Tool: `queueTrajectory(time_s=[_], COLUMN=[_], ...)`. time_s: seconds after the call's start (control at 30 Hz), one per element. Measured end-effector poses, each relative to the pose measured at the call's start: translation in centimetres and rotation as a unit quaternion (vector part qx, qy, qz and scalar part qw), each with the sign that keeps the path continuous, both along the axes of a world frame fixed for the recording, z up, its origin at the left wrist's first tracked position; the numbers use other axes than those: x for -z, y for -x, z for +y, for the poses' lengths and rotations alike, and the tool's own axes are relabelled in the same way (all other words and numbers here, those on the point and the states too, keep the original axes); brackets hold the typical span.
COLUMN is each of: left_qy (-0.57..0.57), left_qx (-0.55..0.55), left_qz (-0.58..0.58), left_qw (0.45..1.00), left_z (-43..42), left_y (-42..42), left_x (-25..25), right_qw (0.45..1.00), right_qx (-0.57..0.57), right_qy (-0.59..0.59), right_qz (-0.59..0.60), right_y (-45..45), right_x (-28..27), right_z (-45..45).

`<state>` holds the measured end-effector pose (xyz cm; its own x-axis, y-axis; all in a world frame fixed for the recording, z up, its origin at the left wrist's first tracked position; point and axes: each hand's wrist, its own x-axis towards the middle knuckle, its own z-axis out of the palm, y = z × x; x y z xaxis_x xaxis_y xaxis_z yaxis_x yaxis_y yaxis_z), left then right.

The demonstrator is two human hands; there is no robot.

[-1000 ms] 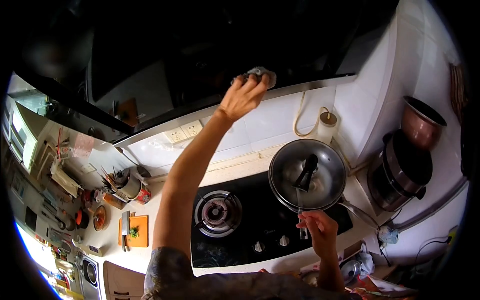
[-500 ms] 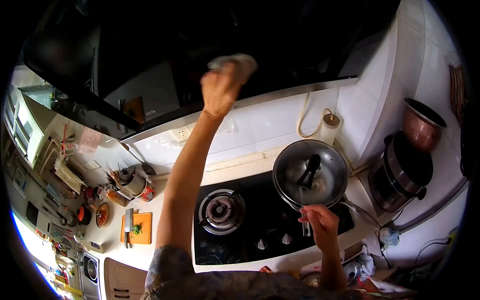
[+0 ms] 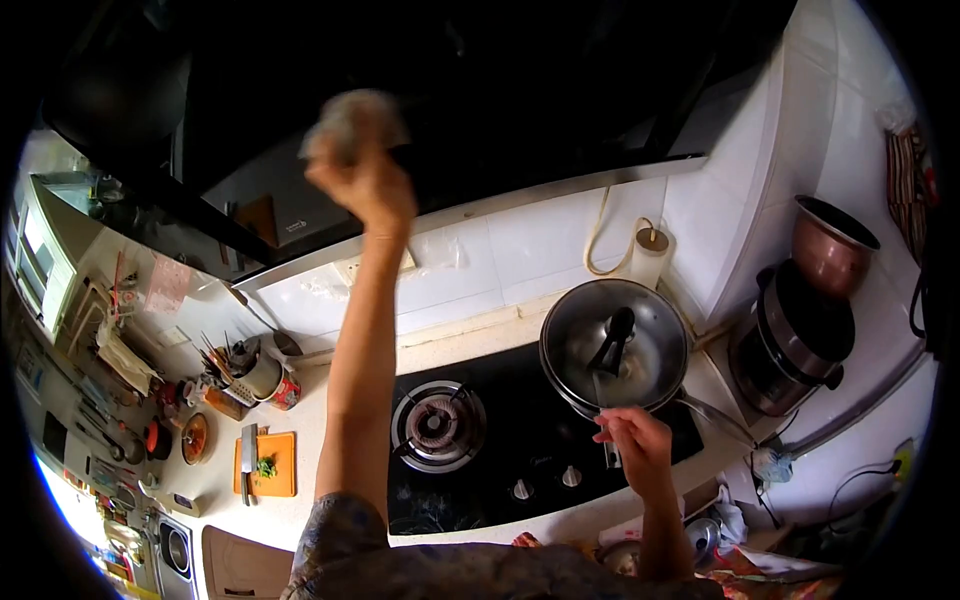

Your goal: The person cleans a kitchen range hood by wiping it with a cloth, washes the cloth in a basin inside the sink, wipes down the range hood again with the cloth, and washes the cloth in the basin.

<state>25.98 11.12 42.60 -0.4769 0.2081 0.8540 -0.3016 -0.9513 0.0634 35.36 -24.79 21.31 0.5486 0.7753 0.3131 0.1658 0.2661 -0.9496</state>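
Against the black front of the range hood (image 3: 560, 90), above its lower edge and towards its left end, a cloth (image 3: 362, 108) sits bunched in the left hand (image 3: 365, 190). It is greyish white, rumpled and rounded, with soft, blurred edges; folds and weave cannot be told. Slightly wider than tall, it lies with its long axis across the hood, roughly along the lower edge; no distinct end points anywhere. The left hand is closed around its lower side, arm stretched up from the near edge of the counter (image 3: 310, 400).

Near the front edge of the cooktop (image 3: 520, 440), the right hand (image 3: 643, 445) has its fingers partly curled, just beside the near rim of a metal pan (image 3: 662, 350). Whether they grip the narrow pale strip beside them cannot be told. A black handle-like piece (image 3: 612, 340) shows within the pan's rim, and the pan's own handle (image 3: 715, 420) points towards the near right corner. Left of the pan are 1 bare burner (image 3: 438, 425) and, at the front edge, 2 knobs (image 3: 521, 489). Farther left on the counter, a cleaver (image 3: 249, 455) lies on an orange board (image 3: 285, 475) beside chopped greens (image 3: 266, 467).
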Motion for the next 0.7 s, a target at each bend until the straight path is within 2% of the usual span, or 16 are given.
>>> queueTrajectory(time_s=[0.03, 0.07, 0.1, 0.13, 0.2, 0.27, 0.33, 0.37, 0.4, 0.43, 0.47, 0.5, 0.53, 0.6, 0.67, 0.7], left_qy=[-0.078, -0.171, -0.233, -0.232, -0.113, 0.089, 0.213, 0.251, 0.286, 0.314, 0.306, 0.282, 0.258, 0.304, 0.34, 0.373], left_qx=[-0.404, -0.449, -0.433, -0.427, -0.27, -0.078, 0.129, 0.235, 0.337, 0.387, 0.413, 0.404, 0.393, 0.173, 0.132, 0.09], left_qz=[0.229, 0.348, 0.41, 0.447, 0.432, 0.445, 0.468, 0.442, 0.409, 0.408, 0.396, 0.396, 0.395, 0.437, 0.417, 0.396], left_qw=[0.882, 0.805, 0.768, 0.751, 0.853, 0.888, 0.848, 0.829, 0.798, 0.765, 0.761, 0.775, 0.789, 0.829, 0.833, 0.835], left_z=[-0.1, -0.5, -1.2, -2.4, -5.4, -10.1, -13.1, -14.6, -15.9, -16.5, -16.7, -16.8, -17.0, -18.6, -19.4, -19.8], left_y=[0.0, -0.8, -1.9, -2.7, -2.6, -1.0, 0.6, 0.9, 1.1, 1.5, 2.3, 3.6, 5.1, 8.1, 11.4, 13.2], left_x=[1.9, 3.0, 4.1, 5.2, 7.0, 7.5, 8.4, 8.7, 9.1, 10.0, 10.3, 10.4, 10.5, 11.2, 13.4, 14.5], right_qw=[1.0, 1.0, 0.999, 0.999, 0.988, 0.975, 0.98, 0.974, 0.948, 0.962, 0.946, 0.958, 0.94, 0.894, 0.904, 0.871], right_qx=[0.0, -0.009, -0.018, -0.027, 0.016, 0.068, -0.051, -0.097, -0.185, -0.081, 0.026, 0.017, 0.061, 0.184, 0.232, 0.274], right_qy=[0.001, -0.011, -0.02, -0.03, -0.077, -0.112, -0.179, -0.202, -0.25, -0.251, -0.244, -0.22, -0.244, -0.307, -0.277, -0.299], right_qz=[0.001, -0.008, -0.017, -0.028, -0.132, -0.179, -0.066, -0.01, 0.067, -0.074, -0.214, -0.182, -0.229, -0.271, -0.227, -0.277], right_y=[0.2, 0.3, 0.4, 0.2, -0.7, -1.1, -0.2, 0.7, 2.5, 3.2, 3.3, 3.2, 2.4, 1.0, -0.2, -1.3], right_x=[-0.6, -1.4, -2.2, -3.1, -5.0, -6.6, -8.0, -8.1, -9.3, -9.1, -8.8, -9.4, -9.6, -11.8, -14.6, -15.6], right_z=[0.7, 1.7, 2.6, 3.7, 6.7, 9.9, 12.5, 14.0, 14.1, 15.1, 16.0, 16.1, 17.4, 19.2, 20.6, 21.9])
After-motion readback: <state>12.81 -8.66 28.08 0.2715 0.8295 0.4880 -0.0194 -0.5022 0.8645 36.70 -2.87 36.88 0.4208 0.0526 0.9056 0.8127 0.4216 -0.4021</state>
